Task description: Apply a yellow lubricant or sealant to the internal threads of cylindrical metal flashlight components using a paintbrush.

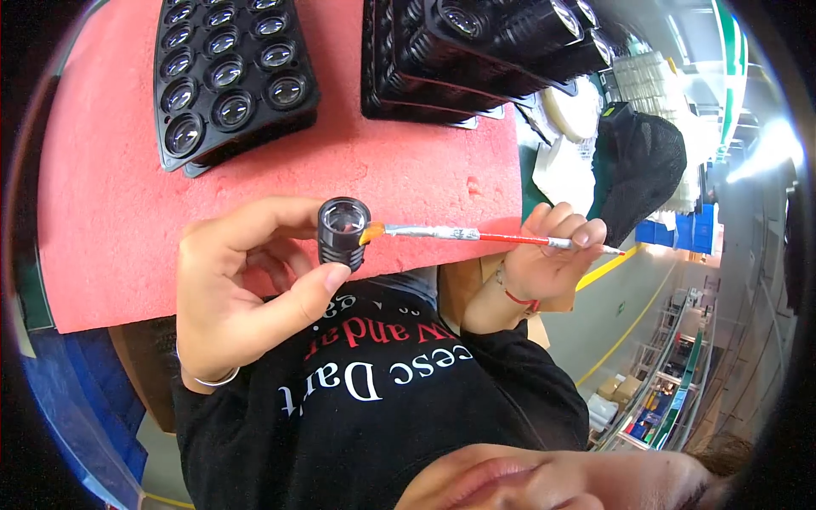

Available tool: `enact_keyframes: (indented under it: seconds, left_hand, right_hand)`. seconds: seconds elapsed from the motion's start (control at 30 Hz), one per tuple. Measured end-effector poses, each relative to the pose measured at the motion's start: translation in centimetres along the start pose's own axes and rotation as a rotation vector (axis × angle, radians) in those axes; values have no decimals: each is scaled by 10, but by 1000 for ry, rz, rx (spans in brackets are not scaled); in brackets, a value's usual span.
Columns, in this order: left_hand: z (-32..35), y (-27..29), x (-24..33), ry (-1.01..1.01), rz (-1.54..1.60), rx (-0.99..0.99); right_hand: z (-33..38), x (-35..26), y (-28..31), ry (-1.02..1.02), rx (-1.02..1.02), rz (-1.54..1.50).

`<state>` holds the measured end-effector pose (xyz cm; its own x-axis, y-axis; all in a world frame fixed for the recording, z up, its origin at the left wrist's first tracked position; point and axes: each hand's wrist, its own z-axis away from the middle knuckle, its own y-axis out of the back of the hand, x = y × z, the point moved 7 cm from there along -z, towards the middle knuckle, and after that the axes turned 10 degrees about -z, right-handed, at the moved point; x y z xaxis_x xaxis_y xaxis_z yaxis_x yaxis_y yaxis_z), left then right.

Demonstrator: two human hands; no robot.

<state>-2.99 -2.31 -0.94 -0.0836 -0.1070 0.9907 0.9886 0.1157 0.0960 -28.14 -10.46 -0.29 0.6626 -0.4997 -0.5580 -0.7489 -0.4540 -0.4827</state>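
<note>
Between the thumb and fingers of my left hand is a short black cylinder with a clear lens set in its top, held upright above the pink mat's near edge. My right hand pinches the far end of a thin paintbrush with a silver and red handle. The brush lies nearly level, and its yellowish bristles touch the side of the black lens cylinder near the rim. Beyond my left hand stands a black tray with rows of similar lens pieces in its round pockets.
A pink foam mat covers the work surface. Stacked black trays with more lens pieces stand at its far right. Beside them are a roll of tape, white paper and a black mesh cap. Blue bins lie further right.
</note>
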Motion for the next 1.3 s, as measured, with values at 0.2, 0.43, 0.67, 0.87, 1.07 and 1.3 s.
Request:
enact_keyframes:
  seconds: [0.2, 0.43, 0.67, 0.87, 1.07, 1.3]
  left_hand:
    - [3, 1, 1, -47, 12, -41]
    - [2, 0, -1, -9, 67, -27]
    - [9, 0, 0, 30, 111, -16]
    - [14, 43, 57, -475, -436, 269]
    - [-82, 135, 77, -412, -970, 474]
    - [-165, 160, 52, -441, -1246, 445]
  right_hand:
    - [1, 2, 0, -15, -11, -2]
    - [1, 1, -2, -46, -9, 8]
    - [2, 0, -4, -46, -32, 29]
    - [3, -3, 6, 44, 47, 3]
    - [-1, -4, -6, 9, -35, 10]
    - [1, -6, -2, 27, 10, 53]
